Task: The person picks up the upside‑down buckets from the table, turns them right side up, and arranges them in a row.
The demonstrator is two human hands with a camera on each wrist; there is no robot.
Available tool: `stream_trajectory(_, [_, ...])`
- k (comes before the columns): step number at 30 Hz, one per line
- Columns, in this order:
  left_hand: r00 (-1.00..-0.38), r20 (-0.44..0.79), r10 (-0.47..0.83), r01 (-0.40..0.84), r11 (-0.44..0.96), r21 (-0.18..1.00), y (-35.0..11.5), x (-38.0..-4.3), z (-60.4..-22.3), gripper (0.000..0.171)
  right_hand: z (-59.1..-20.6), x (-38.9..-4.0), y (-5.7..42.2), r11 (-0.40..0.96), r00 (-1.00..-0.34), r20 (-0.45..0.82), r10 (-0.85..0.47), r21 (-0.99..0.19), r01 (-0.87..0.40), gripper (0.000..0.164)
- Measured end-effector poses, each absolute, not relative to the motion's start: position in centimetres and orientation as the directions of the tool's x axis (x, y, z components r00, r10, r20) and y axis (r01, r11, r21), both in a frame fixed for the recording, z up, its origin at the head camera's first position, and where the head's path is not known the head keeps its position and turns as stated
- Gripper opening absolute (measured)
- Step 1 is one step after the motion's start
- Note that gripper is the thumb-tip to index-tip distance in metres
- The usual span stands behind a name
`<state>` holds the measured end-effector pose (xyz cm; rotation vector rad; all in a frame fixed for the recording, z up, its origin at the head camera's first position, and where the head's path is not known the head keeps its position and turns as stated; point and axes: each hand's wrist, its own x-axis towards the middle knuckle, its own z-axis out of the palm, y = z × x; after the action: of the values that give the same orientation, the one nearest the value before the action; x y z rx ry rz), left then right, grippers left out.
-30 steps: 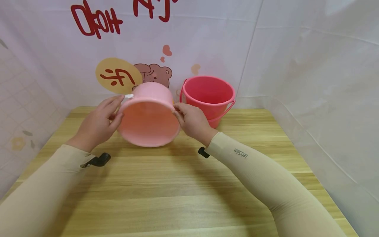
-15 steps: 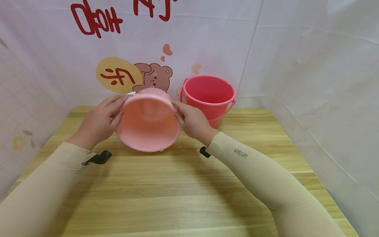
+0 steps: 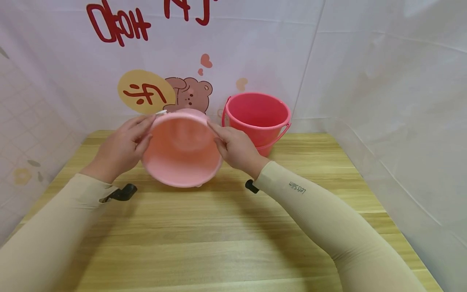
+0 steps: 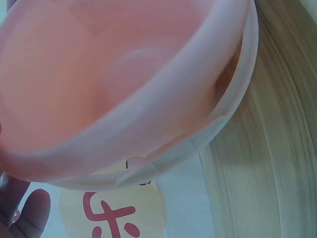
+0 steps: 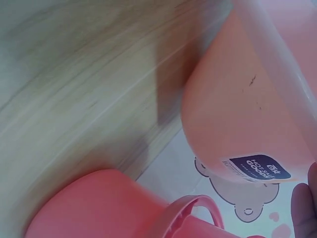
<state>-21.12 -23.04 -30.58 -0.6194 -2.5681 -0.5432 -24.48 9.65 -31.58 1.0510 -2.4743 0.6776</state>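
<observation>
The pale pink bucket has tipped its mouth further toward the person.

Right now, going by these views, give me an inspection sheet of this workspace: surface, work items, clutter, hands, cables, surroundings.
Surface: wooden table, bare light planks.
Work items: light pink bucket held tilted, mouth toward the camera; blue label on its outer wall.
Clutter: red bucket upright behind, handle down.
Hands: left hand and right hand grip opposite sides of the rim.
Cables: nothing seen.
Surroundings: white sheet backdrop with a bear sticker and red lettering.
</observation>
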Motion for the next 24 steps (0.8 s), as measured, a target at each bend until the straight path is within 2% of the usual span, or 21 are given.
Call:
stream_trajectory(11, [-0.829, 0.474, 0.298, 0.472, 0.827, 0.306, -23.4, -20.8, -30.7, 0.066, -30.8, -24.6, 9.8, 0.609, -0.71, 0.516, -0.478, -0.389, -0.692, 0.056])
stream_trajectory(24, [-0.839, 0.457, 0.296, 0.465, 0.825, 0.32, -24.3, -20.5, -31.5, 0.071, -30.2, -24.7, 9.9, 0.618, -0.815, 0.426, -0.392, -0.534, -0.577, 0.057])
